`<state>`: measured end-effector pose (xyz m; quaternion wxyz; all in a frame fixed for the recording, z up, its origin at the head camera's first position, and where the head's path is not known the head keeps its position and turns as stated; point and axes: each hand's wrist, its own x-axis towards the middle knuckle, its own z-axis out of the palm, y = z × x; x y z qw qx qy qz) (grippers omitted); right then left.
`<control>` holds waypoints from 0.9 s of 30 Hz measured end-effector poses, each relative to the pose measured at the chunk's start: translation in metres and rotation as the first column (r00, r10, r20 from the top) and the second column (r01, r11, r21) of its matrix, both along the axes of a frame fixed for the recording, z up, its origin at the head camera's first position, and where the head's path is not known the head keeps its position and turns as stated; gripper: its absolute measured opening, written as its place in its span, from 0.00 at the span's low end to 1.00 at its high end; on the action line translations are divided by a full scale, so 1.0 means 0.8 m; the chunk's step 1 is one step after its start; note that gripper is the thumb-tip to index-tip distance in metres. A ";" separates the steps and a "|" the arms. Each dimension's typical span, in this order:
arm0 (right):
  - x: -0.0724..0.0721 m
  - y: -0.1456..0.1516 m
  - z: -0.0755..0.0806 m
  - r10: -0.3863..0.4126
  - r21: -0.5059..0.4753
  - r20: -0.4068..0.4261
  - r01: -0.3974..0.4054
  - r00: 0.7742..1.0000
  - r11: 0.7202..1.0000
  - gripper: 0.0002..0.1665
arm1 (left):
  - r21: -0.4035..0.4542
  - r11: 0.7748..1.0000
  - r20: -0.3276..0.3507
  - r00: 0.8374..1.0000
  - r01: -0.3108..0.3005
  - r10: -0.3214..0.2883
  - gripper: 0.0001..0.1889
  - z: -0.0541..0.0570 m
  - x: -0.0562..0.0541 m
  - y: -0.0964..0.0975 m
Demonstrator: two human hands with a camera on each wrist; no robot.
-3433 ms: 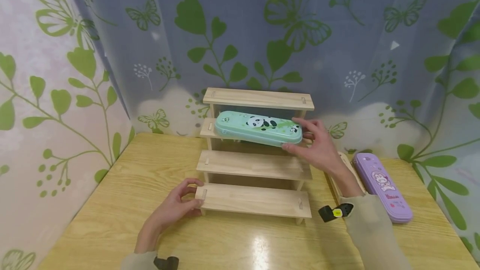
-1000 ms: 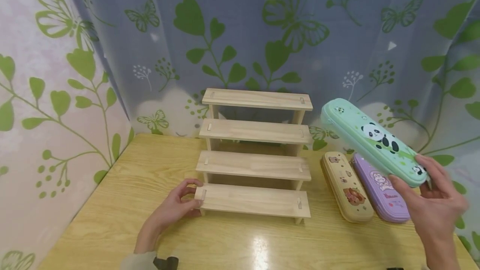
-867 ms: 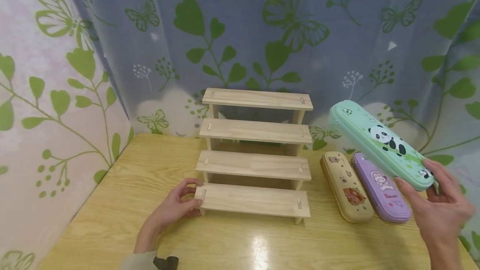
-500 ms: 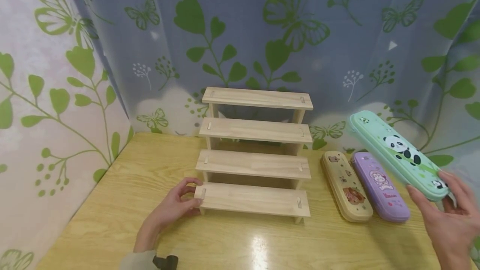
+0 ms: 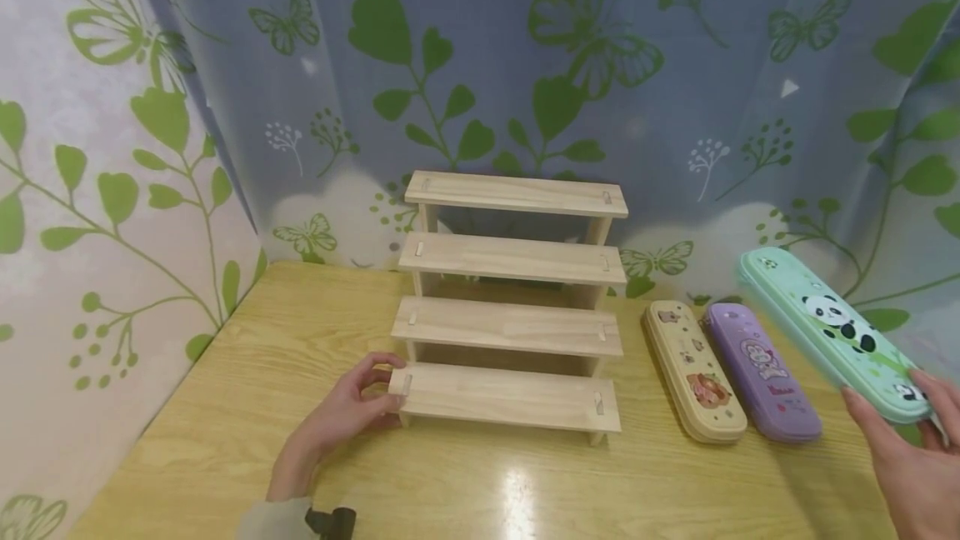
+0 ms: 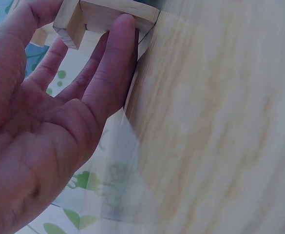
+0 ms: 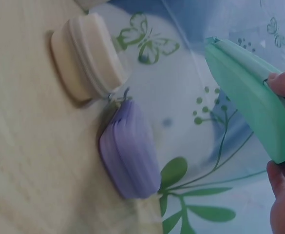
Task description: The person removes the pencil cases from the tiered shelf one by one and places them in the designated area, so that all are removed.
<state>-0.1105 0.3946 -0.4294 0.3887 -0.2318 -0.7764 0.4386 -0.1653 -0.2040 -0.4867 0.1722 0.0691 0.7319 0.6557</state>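
A mint-green pencil case (image 5: 836, 332) with a panda print hangs tilted in the air at the right of the head view. My right hand (image 5: 918, 457), partly cut off by the frame edge, grips its near end between thumb and fingers. The right wrist view shows the same case (image 7: 254, 97) clear of the table. At the centre stands a stepped wooden display rack (image 5: 506, 397) with several shelves. The left end of its lowest shelf is held by my left hand (image 5: 341, 415), thumb in front; in the left wrist view the fingers (image 6: 114, 63) reach the wood.
A cream pencil case (image 5: 696, 373) with bear prints and a purple pencil case (image 5: 761, 373) lie side by side on the wooden table (image 5: 450, 490), right of the rack. Behind the table hangs a curtain (image 5: 480, 65) printed with leaves and butterflies.
My right hand has carried the mint pencil case from in front of the rack's upper shelves to the right, past the other cases, then lower. My left hand stays on the lowest shelf.
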 end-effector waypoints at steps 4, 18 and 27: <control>0.003 0.006 -0.010 -0.080 0.029 0.095 0.078 0.992 0.997 0.40 | 0.002 1.000 -0.005 1.000 0.000 0.000 0.28 0.002 0.000 -0.001; 0.001 0.038 -0.047 -0.136 -0.038 0.147 0.143 0.980 0.989 0.39 | -0.013 1.000 0.015 1.000 -0.008 0.008 0.28 -0.003 -0.001 -0.001; -0.003 0.055 -0.057 -0.103 -0.047 0.266 0.119 0.959 0.992 0.40 | -0.007 1.000 0.013 1.000 -0.010 0.011 0.28 -0.003 -0.001 -0.001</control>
